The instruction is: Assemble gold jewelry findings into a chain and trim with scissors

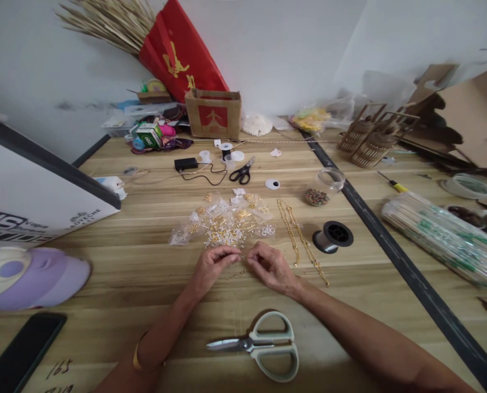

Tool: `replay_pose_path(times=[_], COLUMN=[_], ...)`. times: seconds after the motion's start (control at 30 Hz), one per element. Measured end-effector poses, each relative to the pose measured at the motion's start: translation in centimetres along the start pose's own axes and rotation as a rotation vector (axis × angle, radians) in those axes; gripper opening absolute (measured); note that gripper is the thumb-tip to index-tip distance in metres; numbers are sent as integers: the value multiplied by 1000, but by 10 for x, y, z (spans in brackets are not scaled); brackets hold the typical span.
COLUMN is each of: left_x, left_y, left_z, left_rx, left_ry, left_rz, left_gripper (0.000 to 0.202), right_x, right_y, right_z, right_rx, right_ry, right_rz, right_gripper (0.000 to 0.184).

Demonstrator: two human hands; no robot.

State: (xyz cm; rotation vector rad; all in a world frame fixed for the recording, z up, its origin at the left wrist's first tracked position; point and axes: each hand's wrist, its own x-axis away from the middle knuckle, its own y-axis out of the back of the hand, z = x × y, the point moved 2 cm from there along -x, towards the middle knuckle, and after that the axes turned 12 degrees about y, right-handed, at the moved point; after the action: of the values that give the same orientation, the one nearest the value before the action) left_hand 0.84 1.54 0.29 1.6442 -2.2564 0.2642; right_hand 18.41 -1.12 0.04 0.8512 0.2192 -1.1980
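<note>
My left hand [211,266] and my right hand [270,266] meet over the wooden table [145,273], fingertips pinched together on a tiny gold piece between them. A short gold chain piece [236,274] lies on the wood just under the fingers. Right behind the hands is a heap of small clear bags with gold findings and beads [223,221]. Two long gold chains [298,240] run beside my right hand. A spool of clear thread [333,236] stands further right. Grey-handled scissors [262,345] lie between my forearms.
Black scissors [242,172], a black battery box [185,163], a bead jar [317,196] and a paper bag [213,113] sit farther back. At left are a white box [30,191], a purple cap [34,275] and a phone [22,352]. Bagged sticks [444,234] lie right.
</note>
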Motion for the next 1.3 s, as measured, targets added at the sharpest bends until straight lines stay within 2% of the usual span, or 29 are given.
replay_pose_path(times=[0.27, 0.8, 1.3], left_x=[-1, -5, -2], left_y=[1, 3, 0], left_z=[-2, 8, 0], left_rx=[15, 32, -40], left_ry=[6, 42, -3], left_rz=[14, 46, 46], left_gripper=[18, 20, 17], right_x=[-1, -2, -2], right_y=[0, 1, 1], right_z=[1, 3, 4], right_rx=[-11, -6, -5], right_ry=[-4, 12, 17], right_rz=[22, 24, 26], right_gripper=[10, 10, 11])
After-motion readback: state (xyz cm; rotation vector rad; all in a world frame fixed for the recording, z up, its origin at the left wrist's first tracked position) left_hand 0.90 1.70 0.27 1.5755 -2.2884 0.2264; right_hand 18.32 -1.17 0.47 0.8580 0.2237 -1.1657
